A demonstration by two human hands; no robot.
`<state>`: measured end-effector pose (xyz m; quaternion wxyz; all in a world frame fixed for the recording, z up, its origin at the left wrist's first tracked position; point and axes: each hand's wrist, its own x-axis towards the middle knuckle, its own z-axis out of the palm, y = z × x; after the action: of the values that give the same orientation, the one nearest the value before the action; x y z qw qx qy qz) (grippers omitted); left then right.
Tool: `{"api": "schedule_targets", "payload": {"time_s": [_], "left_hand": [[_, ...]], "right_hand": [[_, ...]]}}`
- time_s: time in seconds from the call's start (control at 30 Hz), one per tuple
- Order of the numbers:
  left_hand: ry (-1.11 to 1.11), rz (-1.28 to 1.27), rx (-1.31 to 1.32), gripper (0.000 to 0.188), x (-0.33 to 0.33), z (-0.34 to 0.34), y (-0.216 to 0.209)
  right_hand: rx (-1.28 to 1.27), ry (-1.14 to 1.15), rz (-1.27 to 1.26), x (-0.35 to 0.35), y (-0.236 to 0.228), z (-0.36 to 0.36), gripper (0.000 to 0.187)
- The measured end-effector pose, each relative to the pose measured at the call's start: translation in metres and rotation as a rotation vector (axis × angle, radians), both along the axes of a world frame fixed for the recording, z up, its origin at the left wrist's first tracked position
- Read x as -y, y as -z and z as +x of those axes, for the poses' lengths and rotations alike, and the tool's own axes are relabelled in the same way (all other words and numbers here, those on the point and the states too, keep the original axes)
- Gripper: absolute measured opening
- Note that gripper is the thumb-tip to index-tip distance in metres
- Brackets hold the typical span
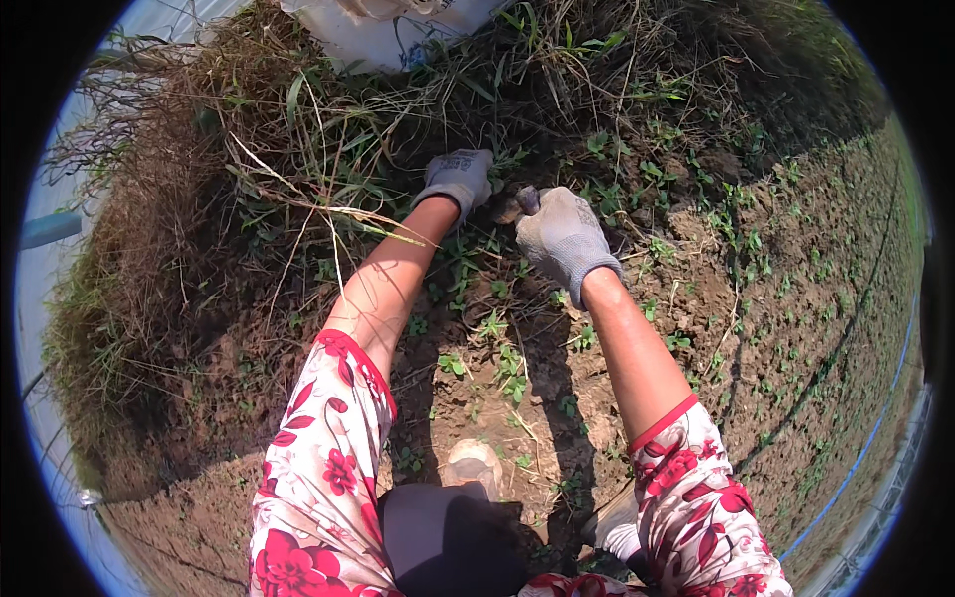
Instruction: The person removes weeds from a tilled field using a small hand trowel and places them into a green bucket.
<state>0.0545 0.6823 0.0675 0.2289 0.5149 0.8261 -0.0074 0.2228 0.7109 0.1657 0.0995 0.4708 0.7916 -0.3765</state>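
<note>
Head view, only one here. Left hand (458, 179), grey work glove, sits at about 12 o'clock from frame centre, palm down in the grass and weeds (328, 149); fingers curled narrow into the stems, but whether they actually clamp any stems, cannot tell (tips buried in green). Right hand (564, 237), same kind of grey glove, just at 3 o'clock of the left one, near but not touching. Its fingers are wrapped tight round a small dark tool handle (525, 199), the end poking out at the glove's 11 o'clock; the working end is hidden in soil. Bare forearms run down to 6 o'clock, into red-and-white floral sleeves (318, 468).

Dry tangled grass heap (149, 259) fills 9 to 11 o'clock. White plastic sack (388, 40) at 12 o'clock, top edge. Brown tilled soil (796, 328) with tiny green seedlings spreads 2 to 5 o'clock. Blue hose or line (875, 428) curves along the 4 o'clock rim. Shoe tip (473, 463) at 6 o'clock, between the arms (dusty, pale).
</note>
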Motion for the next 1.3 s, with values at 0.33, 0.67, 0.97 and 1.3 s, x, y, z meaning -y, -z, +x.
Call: {"api": "schedule_targets", "payload": {"time_s": [0.33,0.67,0.97,1.3], "left_hand": [[-0.032,0.101,0.095,0.022,-0.003,-0.015,0.017],[-0.4,0.359,0.82,0.013,-0.007,-0.038,0.012],[-0.24,0.451,0.531,0.029,-0.004,-0.066,-0.09],[-0.249,0.196,0.184,0.045,0.119,-0.009,-0.061]], "right_hand": [[-0.204,0.06,-0.004,-0.007,0.066,0.002,0.025],[-0.243,0.088,-0.087,-0.002,0.092,0.023,0.027],[-0.029,-0.019,-0.024,-0.017,0.031,0.045,0.029],[-0.056,-0.244,-0.012,0.022,-0.055,0.081,0.025]]}}
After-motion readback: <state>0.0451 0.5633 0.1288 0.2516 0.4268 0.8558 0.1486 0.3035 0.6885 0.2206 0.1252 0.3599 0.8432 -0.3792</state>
